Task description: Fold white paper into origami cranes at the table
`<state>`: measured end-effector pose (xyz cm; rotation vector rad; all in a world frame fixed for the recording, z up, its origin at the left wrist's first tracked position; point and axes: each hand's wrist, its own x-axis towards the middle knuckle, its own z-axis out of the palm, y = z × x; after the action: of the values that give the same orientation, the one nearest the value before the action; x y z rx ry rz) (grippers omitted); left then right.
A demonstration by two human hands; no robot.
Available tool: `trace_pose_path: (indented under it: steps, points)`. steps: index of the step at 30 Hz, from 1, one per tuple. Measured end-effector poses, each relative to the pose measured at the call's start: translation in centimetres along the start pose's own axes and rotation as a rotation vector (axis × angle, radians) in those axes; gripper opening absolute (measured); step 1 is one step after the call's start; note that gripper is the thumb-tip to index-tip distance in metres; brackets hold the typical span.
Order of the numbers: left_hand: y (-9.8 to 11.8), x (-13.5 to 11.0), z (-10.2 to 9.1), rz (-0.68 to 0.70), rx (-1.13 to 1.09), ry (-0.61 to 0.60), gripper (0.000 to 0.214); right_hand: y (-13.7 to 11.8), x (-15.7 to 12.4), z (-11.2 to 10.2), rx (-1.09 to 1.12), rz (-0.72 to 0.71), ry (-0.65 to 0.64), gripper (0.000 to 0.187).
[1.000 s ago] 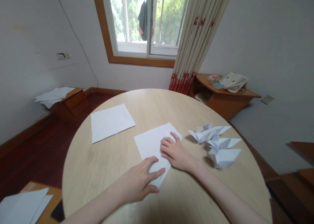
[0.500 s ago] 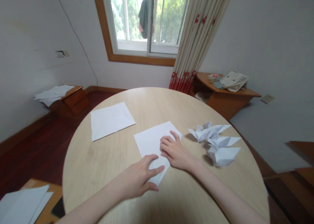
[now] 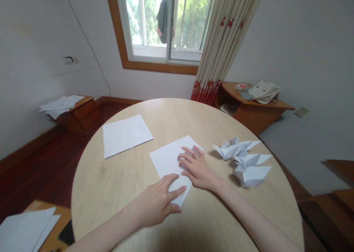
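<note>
A folded white sheet of paper (image 3: pixel 167 160) lies in the middle of the round wooden table (image 3: pixel 124 193). My left hand (image 3: pixel 156 202) rests flat on its near corner, fingers spread, pressing the paper down. My right hand (image 3: pixel 195 167) lies on the sheet's right side with fingers stretched out flat over it. Both hands touch the paper without gripping it.
A second flat white sheet (image 3: pixel 125 135) lies at the table's far left. Several folded paper figures (image 3: pixel 245 160) sit at the right. Low wooden cabinets with papers stand at left (image 3: pixel 77 110) and right (image 3: pixel 254 104). More sheets (image 3: pixel 24 231) lie at bottom left.
My right hand's fingers have straightened from curled to flat and slid slightly left over the sheet. My left hand stays pressed on the near corner.
</note>
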<state>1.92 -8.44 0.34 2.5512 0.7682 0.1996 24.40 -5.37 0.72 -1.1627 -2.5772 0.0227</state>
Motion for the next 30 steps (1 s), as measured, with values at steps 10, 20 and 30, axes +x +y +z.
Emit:
trace_pose_path:
  steps: [10, 20, 30]
  points:
    - [1.0, 0.3, -0.7, 0.028, 0.159, 0.020, 0.049, 0.1, -2.2, -1.7, 0.057, 0.195, 0.319, 0.026]
    - [0.8, 0.9, -1.3, 0.060, 0.212, 0.004, 0.044, -1.9, -6.3, -0.9, 0.226, 0.255, 0.044, 0.031]
    - [0.9, 1.2, -1.7, 0.066, 0.243, -0.016, 0.040, -1.3, -7.1, 0.1, 0.178, 0.219, 0.062, 0.031]
